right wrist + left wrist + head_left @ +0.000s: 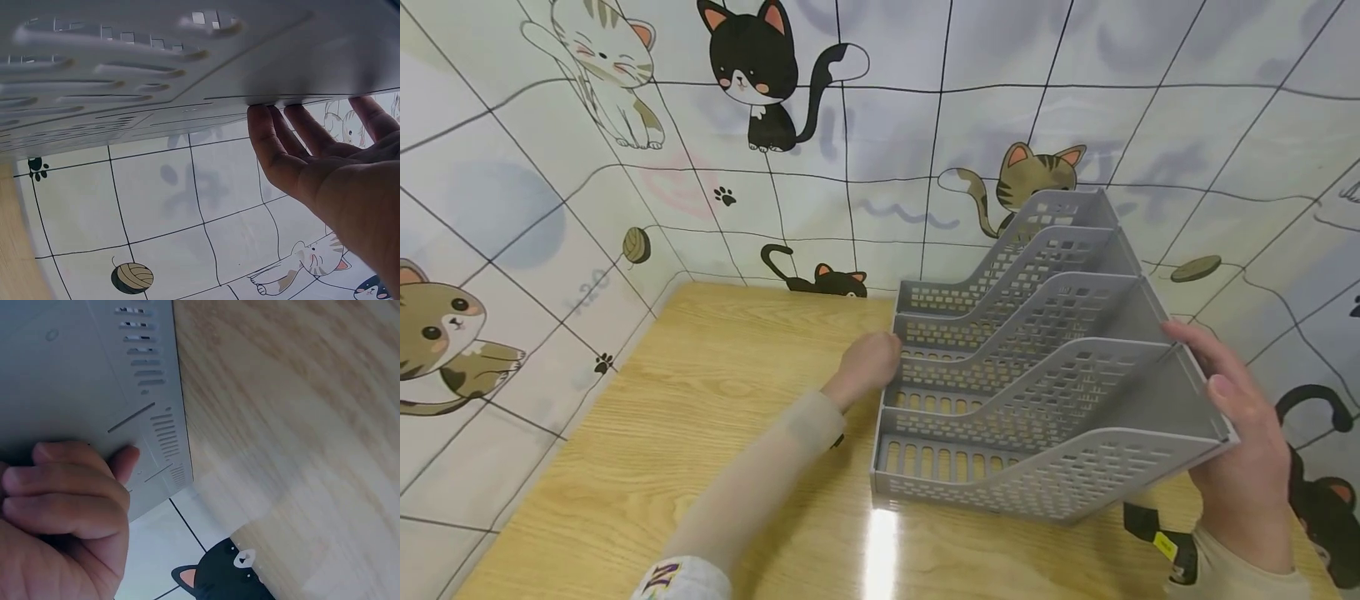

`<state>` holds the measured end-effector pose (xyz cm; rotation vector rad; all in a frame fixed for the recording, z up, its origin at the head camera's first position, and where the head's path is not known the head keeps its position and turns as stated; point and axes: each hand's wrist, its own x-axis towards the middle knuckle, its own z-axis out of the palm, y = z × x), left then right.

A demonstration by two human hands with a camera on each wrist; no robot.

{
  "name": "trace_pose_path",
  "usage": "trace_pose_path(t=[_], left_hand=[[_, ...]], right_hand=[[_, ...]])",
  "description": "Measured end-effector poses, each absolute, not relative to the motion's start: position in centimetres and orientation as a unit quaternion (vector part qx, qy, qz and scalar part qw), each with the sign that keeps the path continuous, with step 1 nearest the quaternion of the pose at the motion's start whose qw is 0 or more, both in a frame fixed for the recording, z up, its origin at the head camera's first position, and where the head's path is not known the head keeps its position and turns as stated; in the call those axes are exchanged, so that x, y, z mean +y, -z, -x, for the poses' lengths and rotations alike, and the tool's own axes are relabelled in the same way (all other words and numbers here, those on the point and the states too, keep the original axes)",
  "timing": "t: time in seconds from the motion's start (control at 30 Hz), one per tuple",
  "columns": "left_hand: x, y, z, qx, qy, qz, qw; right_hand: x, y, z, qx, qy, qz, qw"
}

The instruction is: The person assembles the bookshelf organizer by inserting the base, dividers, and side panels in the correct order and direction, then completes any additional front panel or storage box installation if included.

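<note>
A grey plastic file rack (1078, 392) with several tall, perforated dividers slopes up to the right over the wooden table. At its low front end, my left hand (871, 364) is bunched against the edge. The left wrist view shows its curled fingers (69, 481) beside the slotted grey panel (69, 381), a fingertip right at the surface. My right hand (1251, 442) holds the tall back end, thumb and fingers at the panel's edge. From below, the right wrist view shows its fingertips (261, 122) against the grey panel.
The wooden table (760, 342) meets walls covered with a cat-patterned tile print (895, 125) at the back and both sides. By the right wrist, a black strap (1183, 558) with a yellow tag (1165, 546) hangs over the table.
</note>
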<state>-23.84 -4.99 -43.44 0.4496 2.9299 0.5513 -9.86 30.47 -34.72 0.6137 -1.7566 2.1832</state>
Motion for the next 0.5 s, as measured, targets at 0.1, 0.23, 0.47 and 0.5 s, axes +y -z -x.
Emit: trace_pose_path(t=[0.1, 0.23, 0.47, 0.5], left_hand=[[-5.2, 43.5, 23.8, 0.962, -0.234, -0.116, 0.078], [-5.9, 43.6, 24.1, 0.941, -0.319, -0.060, 0.099], [-6.6, 43.7, 26.9, 0.902, -0.412, -0.078, 0.103], [-6.6, 43.8, 27.4, 0.901, -0.412, -0.086, 0.102]], right_hand=[[30.4, 34.5, 9.8, -0.603, -0.751, -0.235, 0.133], [30.2, 34.0, 9.4, -0.607, -0.741, -0.254, 0.135], [29.9, 32.7, 7.0, -0.694, -0.676, -0.200, 0.147], [30.0, 32.7, 6.8, -0.695, -0.671, -0.216, 0.139]])
